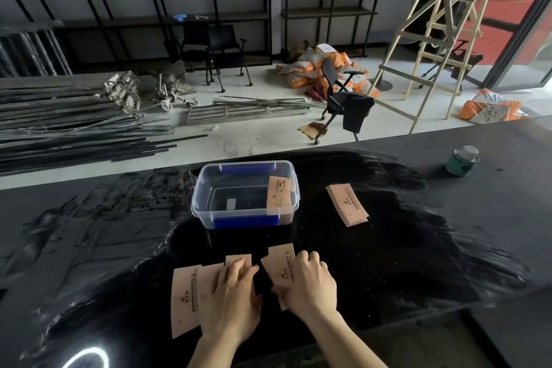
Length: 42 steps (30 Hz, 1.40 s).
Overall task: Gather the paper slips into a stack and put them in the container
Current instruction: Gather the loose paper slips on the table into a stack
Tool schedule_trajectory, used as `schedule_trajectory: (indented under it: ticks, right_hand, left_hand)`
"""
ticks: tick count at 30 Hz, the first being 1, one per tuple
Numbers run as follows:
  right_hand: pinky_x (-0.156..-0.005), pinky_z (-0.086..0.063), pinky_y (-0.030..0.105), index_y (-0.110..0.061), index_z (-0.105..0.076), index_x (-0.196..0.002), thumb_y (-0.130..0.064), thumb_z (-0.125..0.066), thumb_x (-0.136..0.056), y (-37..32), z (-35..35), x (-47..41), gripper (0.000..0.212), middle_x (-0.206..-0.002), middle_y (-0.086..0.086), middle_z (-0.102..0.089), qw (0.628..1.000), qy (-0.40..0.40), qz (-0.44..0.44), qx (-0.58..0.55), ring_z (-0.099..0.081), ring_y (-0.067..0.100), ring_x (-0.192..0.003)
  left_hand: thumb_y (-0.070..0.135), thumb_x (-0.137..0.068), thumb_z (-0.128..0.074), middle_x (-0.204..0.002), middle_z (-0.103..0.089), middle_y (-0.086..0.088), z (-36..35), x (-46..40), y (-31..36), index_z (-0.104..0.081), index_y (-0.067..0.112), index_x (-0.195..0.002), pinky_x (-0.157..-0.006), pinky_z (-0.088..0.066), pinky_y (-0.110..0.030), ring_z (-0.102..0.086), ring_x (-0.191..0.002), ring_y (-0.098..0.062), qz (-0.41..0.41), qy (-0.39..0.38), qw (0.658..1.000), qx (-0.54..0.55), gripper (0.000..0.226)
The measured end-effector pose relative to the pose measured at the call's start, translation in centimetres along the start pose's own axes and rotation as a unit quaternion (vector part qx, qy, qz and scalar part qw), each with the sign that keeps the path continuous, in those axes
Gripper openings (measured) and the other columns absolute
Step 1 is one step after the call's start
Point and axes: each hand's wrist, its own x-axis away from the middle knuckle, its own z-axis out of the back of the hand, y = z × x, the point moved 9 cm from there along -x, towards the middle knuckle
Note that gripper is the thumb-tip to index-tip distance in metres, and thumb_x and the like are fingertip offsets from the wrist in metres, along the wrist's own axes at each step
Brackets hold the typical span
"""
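Pink-tan paper slips lie on the black table. Three overlapping slips (186,297) sit at the near left, and my left hand (234,300) lies flat on them with fingers spread. My right hand (309,284) presses on a small bunch of slips (279,266) just right of them, its fingers curled over the slips. Another pair of slips (348,203) lies alone further right. The clear plastic container (203,191) with blue latches stands open behind my hands, and one slip (279,193) leans inside against its right wall.
A green can with a pale lid (463,160) stands at the table's far right. The table's far edge runs behind the container. Beyond it are metal bars, office chairs, orange bags and a wooden ladder on the floor.
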Motion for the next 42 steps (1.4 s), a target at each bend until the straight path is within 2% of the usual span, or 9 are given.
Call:
schedule_trajectory:
  ticks: [6,11,14,20,26,30,33,37,42]
  right_hand:
    - [-0.049,-0.039,0.022,-0.019,-0.051,-0.112,-0.021,-0.067,-0.09,3.3,0.6,-1.4,0.028,-0.105,-0.003,-0.066,0.978,-0.035,-0.097,-0.179,-0.066,0.018,-0.087]
    - [-0.061,-0.056,0.028,-0.019,-0.051,-0.125,-0.015,-0.062,-0.093,4.8,0.2,-1.9,0.034,-0.117,0.002,-0.066,0.919,-0.041,-0.146,-0.364,-0.067,0.019,-0.095]
    - [-0.065,-0.057,0.028,-0.019,-0.056,-0.123,-0.017,-0.058,-0.096,5.2,0.1,-1.8,0.027,-0.12,0.004,-0.068,0.901,-0.035,-0.148,-0.405,-0.069,0.02,-0.098]
    - [-0.059,-0.053,0.024,-0.016,-0.065,-0.113,-0.019,-0.054,-0.101,6.0,-0.1,-2.1,0.017,-0.12,0.007,-0.072,0.906,-0.008,-0.142,-0.398,-0.071,0.022,-0.098]
    - [-0.073,-0.065,0.04,-0.017,-0.069,-0.101,-0.019,-0.059,-0.099,6.2,-1.6,-2.5,0.01,-0.104,0.006,-0.076,0.879,-0.015,-0.151,-0.453,-0.073,0.02,-0.09]
    - [-0.074,-0.066,0.038,-0.019,-0.067,-0.11,-0.015,-0.066,-0.097,5.3,-2.4,-3.1,0.014,-0.107,0.005,-0.075,0.853,-0.045,-0.146,-0.5,-0.075,0.02,-0.092]
    - [-0.07,-0.066,0.036,-0.019,-0.061,-0.107,-0.015,-0.071,-0.095,4.4,-2.4,-2.9,0.016,-0.107,0.007,-0.071,0.832,-0.052,-0.147,-0.533,-0.075,0.022,-0.091]
    - [-0.074,-0.066,0.035,-0.022,-0.057,-0.113,-0.021,-0.082,-0.086,3.9,-1.3,-2.8,0.037,-0.114,0.003,-0.069,0.877,-0.002,-0.105,-0.469,-0.073,0.014,-0.089]
    - [-0.085,-0.054,0.026,-0.028,-0.031,-0.154,-0.01,-0.082,-0.078,1.5,3.2,-2.2,0.094,-0.147,-0.01,-0.04,0.96,0.129,0.114,-0.22,-0.051,0.008,-0.119]
  left_hand:
    - [0.05,-0.094,-0.06,-0.153,-0.044,0.011,1.4,-0.8,1.7,-0.053,0.035,-0.142,-0.119,-0.036,-0.037,-0.036,-0.145,-0.016,-0.005,0.049,0.999,0.019,0.051]
    - [0.082,-0.071,-0.065,-0.149,-0.054,0.002,0.6,-1.3,4.0,-0.035,0.027,-0.155,-0.113,-0.041,-0.038,-0.05,-0.137,-0.02,0.073,0.04,0.996,0.03,0.106]
    - [0.077,-0.062,-0.077,-0.149,-0.051,-0.004,-0.9,-1.4,4.7,-0.021,0.022,-0.161,-0.109,-0.044,-0.039,-0.053,-0.134,-0.023,0.126,0.025,0.991,0.04,0.126]
    - [0.015,-0.087,-0.075,-0.144,-0.056,-0.006,-3.0,-2.2,4.0,-0.027,0.028,-0.156,-0.107,-0.05,-0.043,-0.056,-0.132,-0.026,0.201,0.0,0.967,0.157,0.085]
    - [0.015,-0.093,-0.066,-0.12,-0.063,-0.003,-1.8,-2.8,3.7,-0.059,0.023,-0.118,-0.078,-0.052,-0.03,-0.06,-0.096,-0.018,0.176,0.03,0.948,0.262,0.027]
    - [0.019,-0.103,-0.058,-0.121,-0.067,-0.002,-0.6,-3.5,4.3,-0.061,0.021,-0.12,-0.085,-0.053,-0.029,-0.062,-0.099,-0.013,0.115,0.023,0.916,0.383,0.018]
    - [0.025,-0.099,-0.067,-0.108,-0.066,0.011,0.8,-3.5,4.8,-0.057,0.028,-0.12,-0.072,-0.048,-0.016,-0.062,-0.092,-0.001,0.059,-0.001,0.921,0.384,0.023]
    - [0.018,-0.094,-0.073,-0.105,-0.065,0.017,3.1,-3.1,4.4,-0.06,0.026,-0.121,-0.071,-0.048,-0.008,-0.067,-0.098,-0.005,0.021,0.046,0.956,0.288,0.032]
    - [0.015,-0.098,-0.063,-0.124,-0.07,0.015,4.6,-2.9,5.9,-0.06,0.039,-0.13,-0.095,-0.053,-0.024,-0.066,-0.114,-0.008,-0.066,0.049,0.99,0.115,0.041]
